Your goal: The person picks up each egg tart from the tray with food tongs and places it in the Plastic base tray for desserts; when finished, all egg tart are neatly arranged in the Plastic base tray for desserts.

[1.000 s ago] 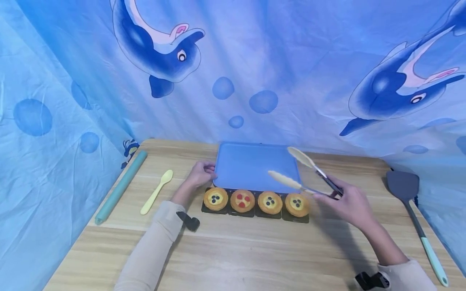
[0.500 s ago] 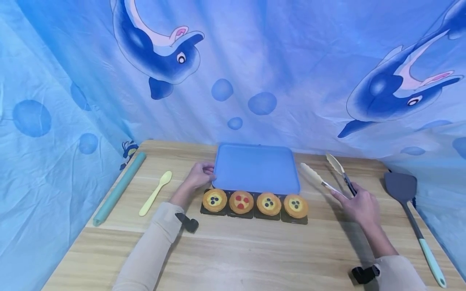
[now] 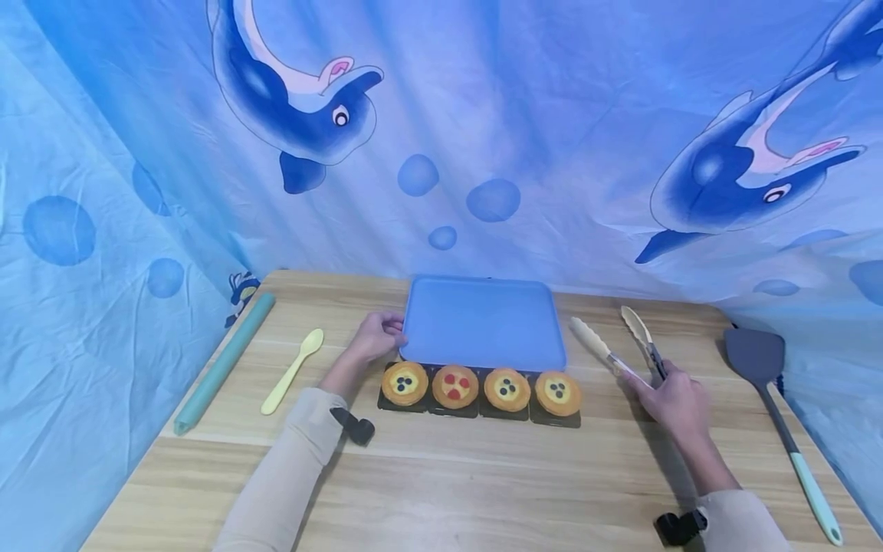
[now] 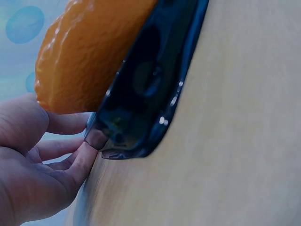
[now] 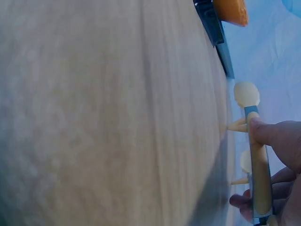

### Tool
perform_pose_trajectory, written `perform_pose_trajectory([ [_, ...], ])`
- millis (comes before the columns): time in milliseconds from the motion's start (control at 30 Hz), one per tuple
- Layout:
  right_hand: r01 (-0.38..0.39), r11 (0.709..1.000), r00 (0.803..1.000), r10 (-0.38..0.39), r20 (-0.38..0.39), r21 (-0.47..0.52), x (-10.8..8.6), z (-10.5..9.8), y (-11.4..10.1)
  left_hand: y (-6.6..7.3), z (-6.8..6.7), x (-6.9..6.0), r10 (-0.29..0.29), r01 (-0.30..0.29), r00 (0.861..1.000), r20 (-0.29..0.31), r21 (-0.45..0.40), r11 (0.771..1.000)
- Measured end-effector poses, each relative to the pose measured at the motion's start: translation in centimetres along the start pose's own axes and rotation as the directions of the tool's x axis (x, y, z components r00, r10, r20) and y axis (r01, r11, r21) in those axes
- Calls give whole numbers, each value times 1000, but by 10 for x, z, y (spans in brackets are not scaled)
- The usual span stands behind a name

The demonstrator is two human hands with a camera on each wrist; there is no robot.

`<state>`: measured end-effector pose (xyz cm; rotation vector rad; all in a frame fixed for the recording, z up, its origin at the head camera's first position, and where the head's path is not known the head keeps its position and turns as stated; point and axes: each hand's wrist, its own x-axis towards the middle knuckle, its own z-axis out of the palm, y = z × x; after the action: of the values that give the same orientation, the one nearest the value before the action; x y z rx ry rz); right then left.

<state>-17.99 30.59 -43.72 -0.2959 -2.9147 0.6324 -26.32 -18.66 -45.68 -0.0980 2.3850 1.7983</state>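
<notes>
A blue tray (image 3: 483, 322) lies at the back of the table. My left hand (image 3: 375, 336) holds its left edge between thumb and fingers. Along its front edge runs a row of several egg tarts (image 3: 507, 389) in black plastic holders (image 3: 555, 419); one tart (image 3: 455, 386) has red toppings, the others dark ones. Close beside my left fingers, the left wrist view shows an orange tart side (image 4: 89, 56) and a black holder (image 4: 136, 94). To the right of the tray, my right hand (image 3: 677, 402) grips tongs (image 3: 588, 336) with pale tips, spread apart with nothing between them.
A teal rolling pin (image 3: 224, 364) and a pale yellow spoon (image 3: 293, 372) lie at the left. Near the right edge lies a dark spatula (image 3: 757, 356) with a mint handle. A blue dolphin-print curtain (image 3: 483, 115) hangs behind the wooden table (image 3: 448, 483).
My right hand has carried the tongs right, from over the tray's right edge to beside it, and lowered them towards the table. My left hand stays at the tray's edge.
</notes>
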Motion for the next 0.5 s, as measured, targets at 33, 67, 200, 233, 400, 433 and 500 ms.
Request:
perform_pose_trajectory([
  [33,3,1000,1000,-3,1,-10,-1,-1,-1,0,0,0,6,-6,1000,1,12,1000],
  [67,5,1000,1000,-4,5,-22,-3,-1,-1,0,-1,0,14,-14,1000,0,27,1000],
  [200,-10,998,999,14,53,-64,-7,-5,-3,0,-1,1,24,-24,1000,2,34,999],
  [233,-12,997,998,16,59,-75,-7,-6,-4,0,-1,1,21,-21,1000,0,28,999],
  [400,-9,993,998,16,65,-116,-10,-6,-6,0,-1,1,-6,6,1000,2,-19,1000],
  [433,-11,993,998,18,63,-119,-10,-6,-7,0,-1,1,-5,5,1000,1,-17,1000],
  [500,-5,993,998,12,60,-117,-11,-5,-8,0,-2,1,2,-2,1000,0,-4,1000],
])
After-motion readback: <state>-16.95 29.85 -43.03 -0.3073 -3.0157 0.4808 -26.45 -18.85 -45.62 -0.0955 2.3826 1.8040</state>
